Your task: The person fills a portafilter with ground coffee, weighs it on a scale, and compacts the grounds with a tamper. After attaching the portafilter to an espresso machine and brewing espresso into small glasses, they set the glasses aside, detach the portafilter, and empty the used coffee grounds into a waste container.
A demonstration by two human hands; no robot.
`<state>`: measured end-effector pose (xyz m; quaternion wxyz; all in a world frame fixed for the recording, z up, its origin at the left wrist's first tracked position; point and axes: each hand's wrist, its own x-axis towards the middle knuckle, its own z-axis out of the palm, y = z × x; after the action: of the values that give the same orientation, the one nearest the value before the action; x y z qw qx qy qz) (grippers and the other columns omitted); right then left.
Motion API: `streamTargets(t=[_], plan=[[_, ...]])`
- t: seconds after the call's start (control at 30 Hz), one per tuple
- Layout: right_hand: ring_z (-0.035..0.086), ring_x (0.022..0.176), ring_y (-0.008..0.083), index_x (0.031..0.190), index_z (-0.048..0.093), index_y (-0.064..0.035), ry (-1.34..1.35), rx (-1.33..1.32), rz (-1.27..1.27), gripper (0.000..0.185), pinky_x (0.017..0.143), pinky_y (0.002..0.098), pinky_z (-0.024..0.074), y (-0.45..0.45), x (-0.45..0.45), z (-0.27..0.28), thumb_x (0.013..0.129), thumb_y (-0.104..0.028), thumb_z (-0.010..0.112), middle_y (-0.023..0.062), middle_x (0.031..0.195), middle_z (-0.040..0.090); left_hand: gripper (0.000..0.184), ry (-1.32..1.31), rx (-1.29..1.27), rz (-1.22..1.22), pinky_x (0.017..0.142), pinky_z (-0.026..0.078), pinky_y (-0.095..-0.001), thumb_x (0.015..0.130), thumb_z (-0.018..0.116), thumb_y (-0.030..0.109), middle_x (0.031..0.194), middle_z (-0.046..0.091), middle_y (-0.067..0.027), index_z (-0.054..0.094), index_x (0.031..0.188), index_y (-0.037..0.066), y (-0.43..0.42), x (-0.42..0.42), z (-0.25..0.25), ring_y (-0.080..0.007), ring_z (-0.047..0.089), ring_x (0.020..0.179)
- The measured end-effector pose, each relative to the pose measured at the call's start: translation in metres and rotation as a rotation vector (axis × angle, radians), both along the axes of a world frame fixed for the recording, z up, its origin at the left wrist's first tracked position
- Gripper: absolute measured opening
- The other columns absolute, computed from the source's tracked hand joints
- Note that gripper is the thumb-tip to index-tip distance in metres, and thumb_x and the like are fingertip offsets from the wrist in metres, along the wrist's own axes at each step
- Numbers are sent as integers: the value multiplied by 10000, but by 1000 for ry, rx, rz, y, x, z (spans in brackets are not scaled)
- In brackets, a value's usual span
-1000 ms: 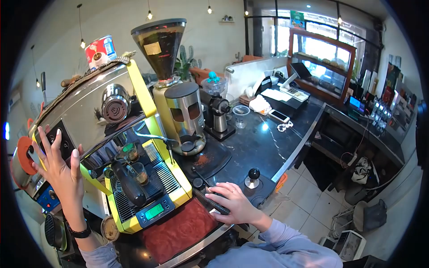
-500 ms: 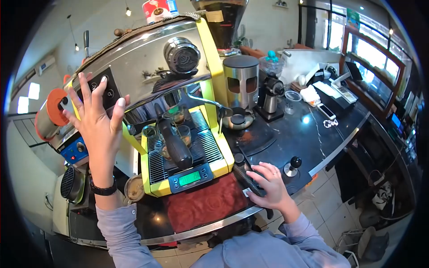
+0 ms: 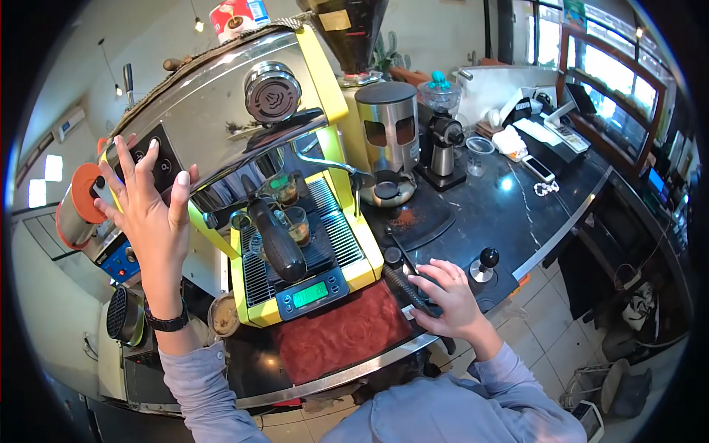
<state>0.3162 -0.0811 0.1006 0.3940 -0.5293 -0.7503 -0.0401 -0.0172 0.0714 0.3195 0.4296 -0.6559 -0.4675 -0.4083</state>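
My left hand (image 3: pixel 151 214) is raised with fingers spread over the button panel (image 3: pixel 156 159) of a yellow and steel espresso machine (image 3: pixel 196 96); a fingertip is at the buttons. The portafilter's black handle (image 3: pixel 279 247) juts from the machine. Beneath it, small glasses (image 3: pixel 298 225) with brown coffee stand on a coffee scale (image 3: pixel 310 294) with a lit green display. My right hand (image 3: pixel 456 303) holds nothing, its fingers curved and apart, next to a black ribbed handle or hose (image 3: pixel 405 288). Whether it touches that cannot be seen.
A red cloth (image 3: pixel 343 332) lies before the machine. To the right are a coffee grinder (image 3: pixel 386 133), a smaller grinder (image 3: pixel 442 151), a tamper (image 3: pixel 484 264) and a phone (image 3: pixel 538 168). A round container with tan contents (image 3: pixel 224 316) sits left. The counter's metal edge (image 3: pixel 354 376) runs along the front.
The view has shifted slightly, so the machine sits a little further left and higher. My left hand stays at the buttons; my right hand stays beside the ribbed item.
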Motion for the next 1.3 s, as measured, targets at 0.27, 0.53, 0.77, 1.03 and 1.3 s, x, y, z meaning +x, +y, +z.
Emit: streamTargets(t=[0.27, 0.53, 0.77, 1.03, 1.3], plan=[[469, 1165, 346, 1163, 603, -107, 35, 0, 16, 541, 990, 494, 347, 2, -2, 2, 659, -246, 744, 105, 1217, 541, 557, 7, 6, 11, 1061, -18, -671, 831, 588, 526, 1544, 236, -101, 523, 1277, 198, -6, 4, 3, -389, 94, 1434], [467, 1163, 359, 1155, 601, -83, 7, -6, 37, 542, 977, 492, 353, 8, -6, -3, 650, -229, 732, 124, 1213, 540, 546, -5, 27, -15, 1073, -26, -651, 824, 567, 546, 1533, 255, -118, 547, 1239, 191, -3, 3, 1, -393, 125, 1426], [463, 1176, 370, 1161, 596, -77, 1, -23, 42, 547, 978, 503, 350, 11, -14, -8, 649, -220, 724, 128, 1211, 544, 596, 0, 36, -16, 1060, -10, -678, 808, 537, 629, 1528, 260, -125, 547, 1236, 214, 1, -1, 0, -408, 128, 1421], [462, 1175, 375, 1169, 594, -78, 2, -26, 49, 554, 980, 503, 349, 13, -20, -6, 652, -229, 727, 131, 1214, 543, 631, 5, 37, -35, 1057, 8, -680, 806, 510, 675, 1523, 266, -133, 545, 1234, 213, 2, -1, 0, -412, 126, 1419], [456, 1187, 361, 1171, 593, -79, -2, -32, 62, 556, 975, 496, 348, 15, -26, -5, 655, -230, 734, 126, 1221, 537, 628, 10, 36, -36, 1058, 17, -678, 805, 515, 670, 1522, 269, -135, 547, 1231, 210, 3, -2, 0, -413, 129, 1418]])
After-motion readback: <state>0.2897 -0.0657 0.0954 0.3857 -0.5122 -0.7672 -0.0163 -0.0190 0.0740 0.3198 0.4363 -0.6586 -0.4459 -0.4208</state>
